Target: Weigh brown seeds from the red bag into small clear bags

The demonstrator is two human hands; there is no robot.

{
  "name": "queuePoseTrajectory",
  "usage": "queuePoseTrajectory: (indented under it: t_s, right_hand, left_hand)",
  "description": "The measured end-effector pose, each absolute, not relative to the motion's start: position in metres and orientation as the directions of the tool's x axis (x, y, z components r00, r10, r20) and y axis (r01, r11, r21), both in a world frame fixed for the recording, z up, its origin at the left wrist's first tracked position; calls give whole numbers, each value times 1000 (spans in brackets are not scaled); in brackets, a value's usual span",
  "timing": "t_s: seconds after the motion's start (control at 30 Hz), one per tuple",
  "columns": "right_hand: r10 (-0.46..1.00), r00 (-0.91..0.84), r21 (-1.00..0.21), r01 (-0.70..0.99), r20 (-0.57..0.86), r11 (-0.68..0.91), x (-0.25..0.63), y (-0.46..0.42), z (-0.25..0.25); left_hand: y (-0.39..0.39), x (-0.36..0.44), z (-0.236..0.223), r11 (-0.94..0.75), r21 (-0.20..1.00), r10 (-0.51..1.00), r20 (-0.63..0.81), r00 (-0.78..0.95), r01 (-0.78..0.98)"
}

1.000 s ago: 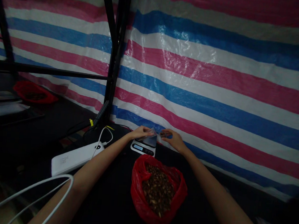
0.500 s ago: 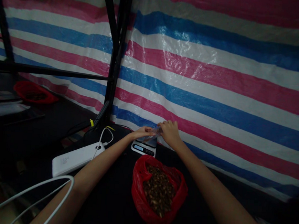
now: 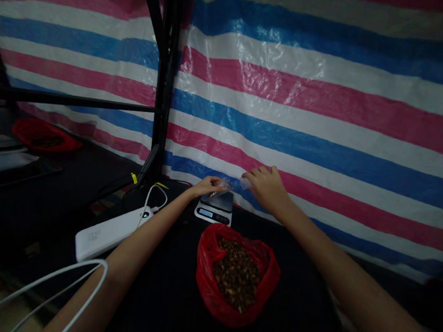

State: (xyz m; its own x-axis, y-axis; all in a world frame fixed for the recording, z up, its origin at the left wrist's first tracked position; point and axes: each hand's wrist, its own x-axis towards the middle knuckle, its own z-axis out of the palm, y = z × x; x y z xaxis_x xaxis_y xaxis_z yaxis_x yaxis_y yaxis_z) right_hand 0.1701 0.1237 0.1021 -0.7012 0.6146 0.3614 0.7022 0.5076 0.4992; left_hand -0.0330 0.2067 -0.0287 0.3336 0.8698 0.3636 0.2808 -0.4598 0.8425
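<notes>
A small digital scale point(image 3: 214, 207) stands on the dark table near the striped tarp. Just above it both hands hold a small clear plastic bag point(image 3: 230, 185) stretched between them. My left hand point(image 3: 206, 186) pinches the bag's left end over the scale's platform. My right hand point(image 3: 266, 186) has its fingers closed on the bag's right end, a little higher. In front of the scale lies an open red plastic bag point(image 3: 212, 288) filled with small brown pieces point(image 3: 238, 275).
A white power bank point(image 3: 109, 233) with a white cable point(image 3: 150, 196) lies left of the scale. A black metal frame post point(image 3: 165, 80) rises behind it. Another red bag point(image 3: 43, 135) sits far left. A striped tarp point(image 3: 325, 118) forms the back wall.
Both hands have lifted slightly off the scale, and the right hand has moved right and up with the clear bag's end. The view has tilted down a little.
</notes>
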Motion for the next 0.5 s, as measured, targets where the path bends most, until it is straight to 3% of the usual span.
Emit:
queuePoseTrajectory:
  t_s: [0.13, 0.23, 0.37, 0.43, 0.5]
  right_hand:
    - [597, -791, 287, 608, 135, 740, 205, 90, 92]
    - [536, -844, 212, 530, 35, 821, 221, 65, 69]
    - [521, -852, 311, 508, 48, 803, 226, 52, 38]
    - [529, -847, 389, 507, 59, 769, 224, 52, 28]
    - [532, -846, 462, 489, 44, 740, 221, 53, 21]
  left_hand:
    - [210, -38, -39, -460, 650, 886, 297, 355, 604]
    - [204, -35, -38, -492, 534, 870, 342, 356, 688]
    - [172, -27, -7, -534, 439, 820, 479, 314, 723]
    - [142, -26, 12, -484, 438, 866, 366, 341, 758]
    - [105, -26, 24, -383, 476, 920, 122, 372, 792]
